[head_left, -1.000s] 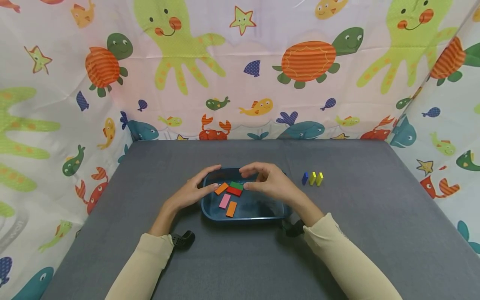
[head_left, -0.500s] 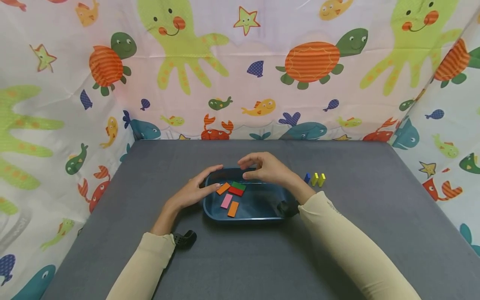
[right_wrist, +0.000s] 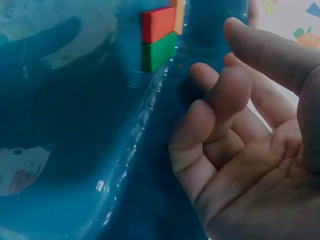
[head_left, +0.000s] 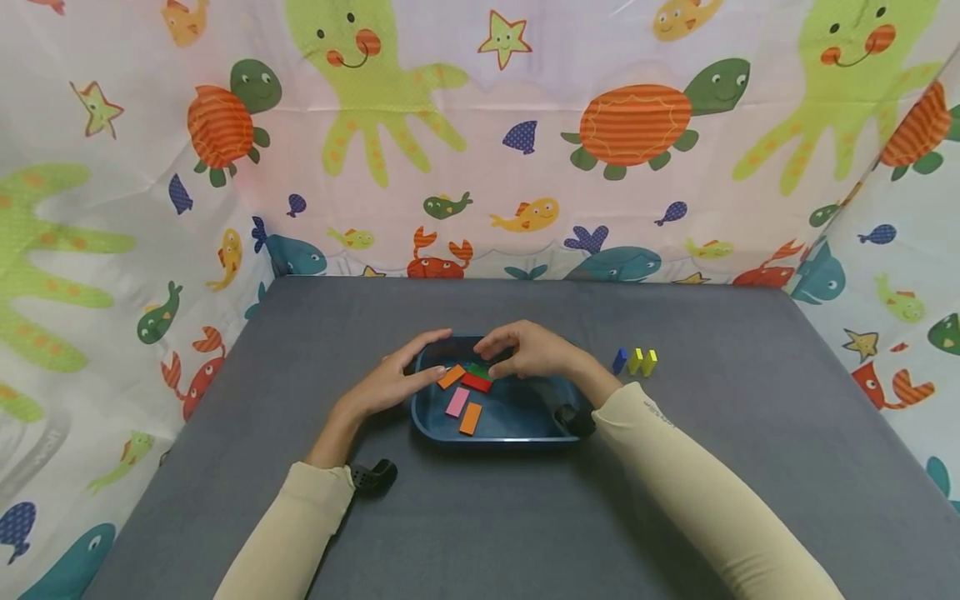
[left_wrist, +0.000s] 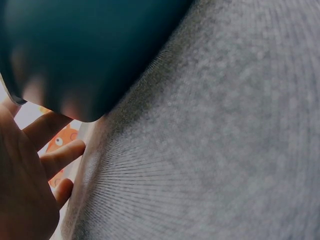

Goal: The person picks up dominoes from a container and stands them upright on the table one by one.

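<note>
A dark blue tray [head_left: 525, 412] holds several small flat blocks: a green block [head_left: 477, 369], a red block [head_left: 477, 382], a pink block [head_left: 457, 402], an orange block [head_left: 470, 418] and another orange block [head_left: 451, 377]. My left hand [head_left: 386, 381] lies at the tray's left end, thumb over the rim, fingers extended and spread along the outer wall in the left wrist view. My right hand [head_left: 536, 350] hovers over the tray's far side, thumb and loosely bent fingers apart with nothing between them. In the right wrist view, the green block [right_wrist: 157, 54] stands away from the fingertips.
Right of the tray, a blue block [head_left: 619, 361] and two yellow blocks [head_left: 642, 362] stand on edge on the grey table [head_left: 480, 517]. A printed sea-animal curtain [head_left: 480, 150] closes off the back and sides.
My right hand rises and draws back, then comes down again close to the green block. The left hand stays at the tray; the blocks keep their places. The head view shifts slightly.
</note>
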`<state>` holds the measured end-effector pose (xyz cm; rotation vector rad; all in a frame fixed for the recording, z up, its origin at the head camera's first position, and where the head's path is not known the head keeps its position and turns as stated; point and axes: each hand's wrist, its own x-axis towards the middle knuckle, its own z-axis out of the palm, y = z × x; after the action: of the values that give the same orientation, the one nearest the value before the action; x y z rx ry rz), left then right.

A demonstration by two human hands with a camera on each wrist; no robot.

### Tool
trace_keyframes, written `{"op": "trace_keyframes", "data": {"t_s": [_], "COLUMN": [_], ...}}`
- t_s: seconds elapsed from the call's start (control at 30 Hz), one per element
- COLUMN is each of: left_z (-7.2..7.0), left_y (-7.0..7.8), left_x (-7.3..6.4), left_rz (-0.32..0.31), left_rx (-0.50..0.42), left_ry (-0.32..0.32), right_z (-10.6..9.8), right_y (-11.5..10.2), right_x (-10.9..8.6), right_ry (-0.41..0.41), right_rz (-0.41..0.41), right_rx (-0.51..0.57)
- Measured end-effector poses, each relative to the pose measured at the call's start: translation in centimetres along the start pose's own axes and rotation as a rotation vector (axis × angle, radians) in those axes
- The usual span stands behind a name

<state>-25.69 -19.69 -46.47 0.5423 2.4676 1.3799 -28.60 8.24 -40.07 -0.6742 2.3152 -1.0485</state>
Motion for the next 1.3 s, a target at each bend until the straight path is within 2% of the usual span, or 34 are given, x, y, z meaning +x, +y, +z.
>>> {"op": "trace_keyframes", "data": {"t_s": [0.17,0.37,0.6,0.77,1.0,1.3], "left_z": [0.0,0.0,0.0,-0.1,-0.2,-0.1], "left_y": [0.0,0.1,0.0,-0.1,0.1,0.1], "left_x": [0.0,-0.1,-0.1,-0.1,-0.1,-0.1], "left_rz": [-0.015,-0.004,0.001,0.003,0.018,0.002], "left_rx": [0.014,0.009,0.002,0.003,0.012,0.018], "left_ry": [0.006,0.003,-0.003,-0.003,0.001,0.007], "right_z": [0.5,0.9,1.3,1.4,1.5,1.7], "right_y": [0.1,0.1,0.6,0.9,1.0,1.3], "right_x": [0.4,0.6,0.9,1.2,1.4,1.5], "right_ry": [-0.049,-0.083,-0.106,-0.098,-0.059,-0.047], "right_rz": [0.029,0.049,0.013,-0.033,-0.094,-0.098], "right_rx": [-0.018,-0.031,-0.026,-0.037,-0.112,-0.144]}}
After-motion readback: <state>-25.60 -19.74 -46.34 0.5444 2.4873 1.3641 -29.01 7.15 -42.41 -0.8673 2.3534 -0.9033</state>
